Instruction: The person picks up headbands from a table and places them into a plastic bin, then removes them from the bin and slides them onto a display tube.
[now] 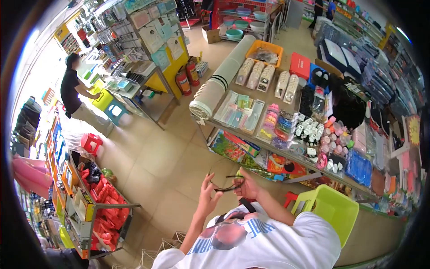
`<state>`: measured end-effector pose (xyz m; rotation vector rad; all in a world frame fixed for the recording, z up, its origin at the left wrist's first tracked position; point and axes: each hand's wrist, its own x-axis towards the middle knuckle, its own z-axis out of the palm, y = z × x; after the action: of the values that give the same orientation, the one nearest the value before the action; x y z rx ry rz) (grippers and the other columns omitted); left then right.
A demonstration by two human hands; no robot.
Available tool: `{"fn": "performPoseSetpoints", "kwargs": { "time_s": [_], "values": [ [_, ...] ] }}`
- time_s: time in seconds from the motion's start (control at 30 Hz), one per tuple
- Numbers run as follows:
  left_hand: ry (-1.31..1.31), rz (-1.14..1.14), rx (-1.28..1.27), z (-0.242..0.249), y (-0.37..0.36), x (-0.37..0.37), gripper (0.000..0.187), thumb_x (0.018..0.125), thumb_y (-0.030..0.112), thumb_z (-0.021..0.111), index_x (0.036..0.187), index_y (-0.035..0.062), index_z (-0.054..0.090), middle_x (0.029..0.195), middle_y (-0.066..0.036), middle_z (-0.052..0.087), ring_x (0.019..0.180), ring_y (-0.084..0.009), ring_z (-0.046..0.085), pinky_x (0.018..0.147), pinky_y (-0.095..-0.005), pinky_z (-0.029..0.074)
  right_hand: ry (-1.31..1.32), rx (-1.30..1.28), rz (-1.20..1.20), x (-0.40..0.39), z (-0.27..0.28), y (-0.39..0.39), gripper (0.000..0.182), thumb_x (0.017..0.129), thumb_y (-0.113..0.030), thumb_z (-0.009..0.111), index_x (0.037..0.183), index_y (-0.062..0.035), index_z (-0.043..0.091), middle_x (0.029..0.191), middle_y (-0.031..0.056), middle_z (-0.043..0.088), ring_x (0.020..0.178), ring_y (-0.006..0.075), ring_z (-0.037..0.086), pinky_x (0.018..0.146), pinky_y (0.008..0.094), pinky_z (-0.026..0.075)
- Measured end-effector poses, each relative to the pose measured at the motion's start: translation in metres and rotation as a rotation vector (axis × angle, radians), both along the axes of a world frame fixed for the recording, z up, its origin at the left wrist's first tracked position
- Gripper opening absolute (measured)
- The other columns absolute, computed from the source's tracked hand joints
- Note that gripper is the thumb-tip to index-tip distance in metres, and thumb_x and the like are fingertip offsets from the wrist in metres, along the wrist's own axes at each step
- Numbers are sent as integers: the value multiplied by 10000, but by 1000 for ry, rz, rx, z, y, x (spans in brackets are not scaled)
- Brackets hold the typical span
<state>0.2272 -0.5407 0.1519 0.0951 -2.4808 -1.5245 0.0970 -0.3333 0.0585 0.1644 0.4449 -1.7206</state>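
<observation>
A thin black curved band (228, 188) spans the gap between my two hands, in front of my white shirt. My right hand (249, 184) has its fingers closed around one end, where the band bends back in a loop. At the other end, the thumb and fingers of my left hand (207, 196) hold the band. Whether it is a headband, a strap or a cord cannot be made out. Both hands are in the air above the tiled floor (174, 157), apart from the display table (268, 134).
The display table carries hair ties, boxed items and an orange basket (265, 52). A lime-green bin (324, 210) stands at my right. On the left, a rack holds red packages (105, 197). A red stool (92, 143) and another person (76, 92) are farther off.
</observation>
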Motion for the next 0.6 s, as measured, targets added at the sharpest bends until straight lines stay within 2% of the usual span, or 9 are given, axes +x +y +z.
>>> {"fn": "performPoseSetpoints", "kwargs": {
  "time_s": [0.1, 0.2, 0.27, 0.3, 0.33, 0.4, 0.43, 0.5, 0.6],
  "values": [
    [14, 123, 173, 9, -18, -75, 186, 930, 188, 620, 986, 13, 592, 1453, -220, 447, 1433, -374, 305, 1133, -456, 285, -45, -252, 32, -54, 8, -27, 823, 934, -722, 318, 1200, -6, 625, 1217, 235, 643, 1211, 362, 584, 955, 443, 510],
    [-18, 211, 462, 32, -32, -161, 218, 1018, 198, 473, 978, 3, 561, 1397, -213, 521, 1411, -297, 353, 1137, -416, 277, 144, -35, 67, -105, 26, -44, 807, 965, -674, 307, 1266, 30, 562, 1317, 247, 577, 1290, 381, 510, 1035, 459, 452],
    [-51, 168, 618, 34, -51, -214, 283, 1059, 224, 389, 976, 0, 540, 1371, -223, 543, 1381, -255, 395, 1136, -398, 283, 187, -209, 39, -139, 8, -44, 680, 968, -596, 429, 1308, -17, 534, 1373, 236, 535, 1332, 352, 474, 1073, 462, 408],
    [-11, 236, 596, 64, -47, -239, 345, 1080, 275, 334, 962, 11, 523, 1160, -192, 647, 1159, -240, 559, 1019, -368, 391, 226, -200, 24, -159, 24, -46, 625, 974, -547, 470, 1297, -16, 538, 1378, 239, 529, 1332, 352, 474, 1063, 458, 420],
    [2, 220, 699, 61, -59, -254, 354, 1080, 296, 336, 956, 18, 516, 1080, -160, 632, 1064, -220, 556, 955, -354, 403, 270, -194, 12, -179, 40, -51, 572, 980, -497, 510, 1287, -16, 542, 1383, 243, 524, 1332, 352, 475, 1054, 453, 431],
    [48, 181, 911, 63, -83, -288, 374, 1079, 339, 340, 944, 30, 502, 922, -95, 601, 875, -180, 550, 825, -327, 428, 347, 56, -6, -214, 49, -60, 378, 938, -275, 654, 1199, -11, 578, 1165, 177, 648, 1116, 259, 618, 930, 367, 504],
    [100, 207, 1023, 62, -87, -304, 366, 1076, 365, 348, 918, 63, 479, 767, -23, 427, 701, -153, 412, 692, -308, 377, 450, 227, -1, -228, 43, -63, 345, 926, -238, 672, 1172, -12, 587, 1087, 143, 668, 1033, 222, 642, 887, 336, 514],
    [107, 178, 1161, 69, -107, -331, 325, 1075, 337, 363, 908, 77, 461, 759, -14, 397, 685, -137, 389, 659, -295, 363, 623, 495, -14, -257, 49, -74, 203, 886, -144, 717, 1033, -31, 636, 830, -1, 644, 768, 85, 603, 748, 242, 484],
    [99, 153, 1260, 70, -142, -376, 264, 1068, 291, 387, 910, 90, 451, 745, -3, 372, 661, -117, 355, 617, -272, 333, 873, 630, -165, -295, 61, -81, 221, 872, -191, 736, 1003, -32, 655, 786, -17, 626, 717, 58, 538, 664, 215, 421]
  ]
}}
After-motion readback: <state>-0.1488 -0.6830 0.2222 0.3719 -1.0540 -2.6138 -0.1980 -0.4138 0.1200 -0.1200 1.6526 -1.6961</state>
